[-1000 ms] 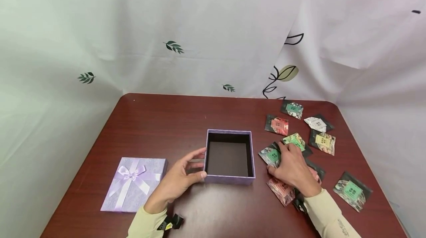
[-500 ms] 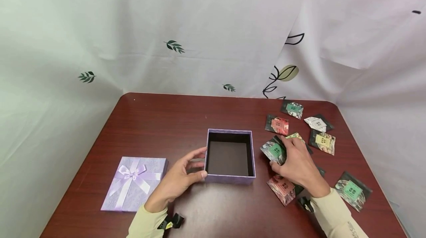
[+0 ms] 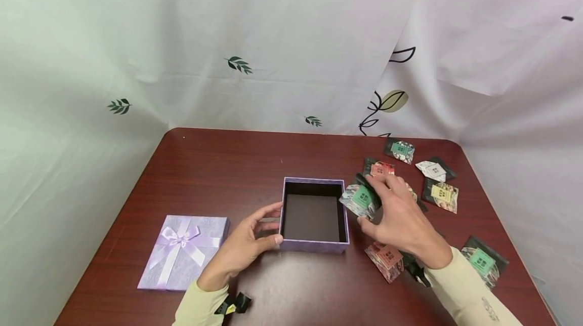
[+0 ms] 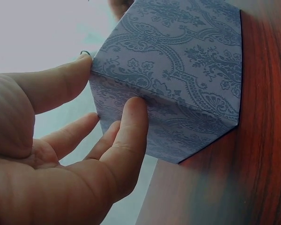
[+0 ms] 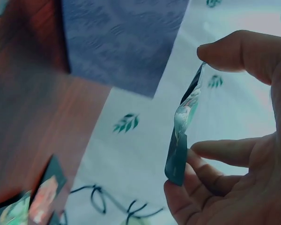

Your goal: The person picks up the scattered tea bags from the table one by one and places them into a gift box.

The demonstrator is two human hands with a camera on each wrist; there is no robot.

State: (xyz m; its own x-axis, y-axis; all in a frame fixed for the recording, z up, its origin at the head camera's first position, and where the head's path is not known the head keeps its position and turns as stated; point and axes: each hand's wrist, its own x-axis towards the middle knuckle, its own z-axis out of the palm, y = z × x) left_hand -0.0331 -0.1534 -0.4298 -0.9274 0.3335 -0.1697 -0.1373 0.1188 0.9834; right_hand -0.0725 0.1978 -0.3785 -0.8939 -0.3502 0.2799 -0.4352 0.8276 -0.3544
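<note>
A lilac box point(image 3: 314, 247) with a black inside stands at mid-table, its top uncovered. My left hand point(image 3: 243, 245) lies against its left wall, thumb at the near corner and fingers spread along the side; the left wrist view shows fingertips touching the patterned wall point(image 4: 178, 112). Just right of the box, my right hand point(image 3: 403, 222) pinches a black sachet with a green label point(image 3: 360, 198) by its opposite edges. The sachet point(image 5: 183, 126) appears edge-on in the right wrist view, raised between thumb and fingers.
A lilac lid point(image 3: 179, 260) with a ribbon bow lies at the left. Several sachets lie at the right, among them a red-labelled one point(image 3: 386, 259), a yellow one point(image 3: 441, 194), a white one point(image 3: 432, 169) and a green one point(image 3: 483, 261). A white curtain point(image 3: 273, 83) hangs behind the table.
My right hand has lifted the green-labelled sachet off the table and carried it left, up to the box's right rim. My left hand and the box have stayed put.
</note>
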